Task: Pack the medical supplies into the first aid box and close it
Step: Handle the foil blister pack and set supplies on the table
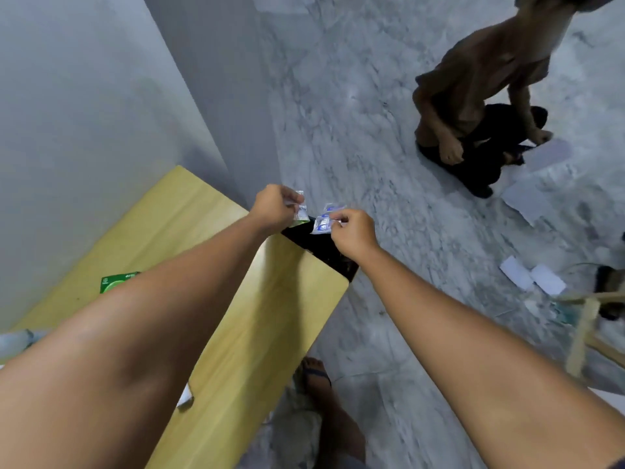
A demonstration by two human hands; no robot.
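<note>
Left hand (274,208): pinching a small green-edged sachet (300,208).
Right hand (353,233): pinching blue-printed sachets (324,220), just beside the left hand.
Black box (321,248): directly beneath both hands, at the table (236,333) end.

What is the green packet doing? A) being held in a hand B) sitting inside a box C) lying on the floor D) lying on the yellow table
D: the green packet lies flat on the yellow table, beside the left forearm, while the left hand and right hand pinch small white sachets past the table's far end.
</note>
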